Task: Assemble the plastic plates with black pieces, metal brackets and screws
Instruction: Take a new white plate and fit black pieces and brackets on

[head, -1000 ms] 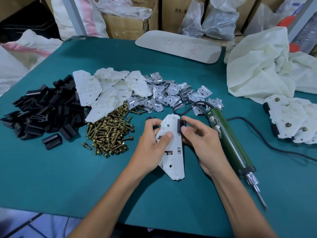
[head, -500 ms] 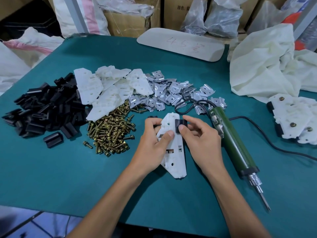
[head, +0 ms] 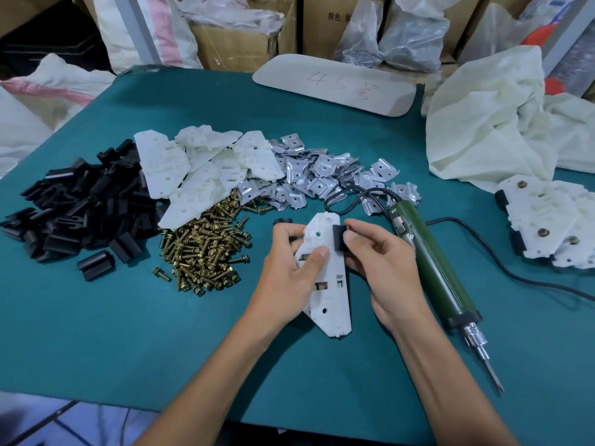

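Centre of frame: white plastic plate (head: 325,278), lying lengthwise top to bottom over the green table (head: 96,317); cannot tell whether touching it at the lower tip.

Gripped by left hand (head: 289,268), with thumb flat on the plate face and fingers curled behind. Glimpsed above those fingers: second black piece (head: 282,222), mostly hidden.

Pinched in right hand (head: 383,262): black piece (head: 339,238), set against the plate's upper right edge.

Handling, judged only:
- Plate: light, stiff moulding, likely brittle around the slots. Best held at the solid mid-section, clear of the screw holes.
- Black piece: small, smooth, probably slippery. Better pinched across the short sides.

Left of hands: screws (head: 206,249). Above: metal brackets (head: 322,178). Right: electric screwdriver (head: 431,262), untouched.
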